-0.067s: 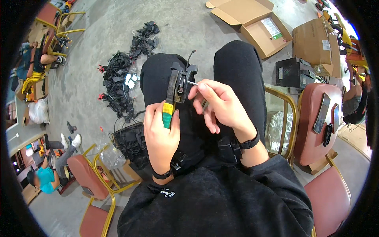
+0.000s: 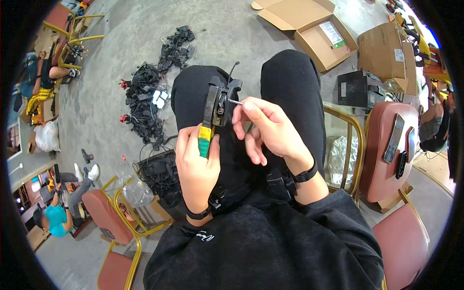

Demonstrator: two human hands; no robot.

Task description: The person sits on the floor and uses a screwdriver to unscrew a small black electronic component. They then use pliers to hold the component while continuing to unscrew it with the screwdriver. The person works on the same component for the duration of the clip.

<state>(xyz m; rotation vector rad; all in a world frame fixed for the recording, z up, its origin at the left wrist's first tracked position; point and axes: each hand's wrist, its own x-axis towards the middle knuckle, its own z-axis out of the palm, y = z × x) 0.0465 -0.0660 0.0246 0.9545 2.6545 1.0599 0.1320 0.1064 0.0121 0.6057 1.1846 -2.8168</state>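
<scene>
My left hand (image 2: 197,166) is closed around the lower end of a black plastic device (image 2: 220,106), where yellow and green bands (image 2: 205,137) show. A thin dark cable sticks up from the device's top, which lies over my left knee. Between the thumb and index finger of my right hand (image 2: 278,130) is a thin metal rod (image 2: 235,102). Its tip meets the device's right side; whether it sits in a hole is too small to tell. The other right fingers are loosely curled. My fingers hide the rod's back end.
Tangled black cables and small devices (image 2: 145,96) lie on the floor ahead left. An open cardboard box (image 2: 316,53) is ahead right, near a black case (image 2: 360,88). Phones (image 2: 394,137) rest on a reddish chair (image 2: 382,179) at my right. Other people sit far left and far right.
The fingers of my right hand have shifted slightly around the rod. My left hand and the device stay nearly still.
</scene>
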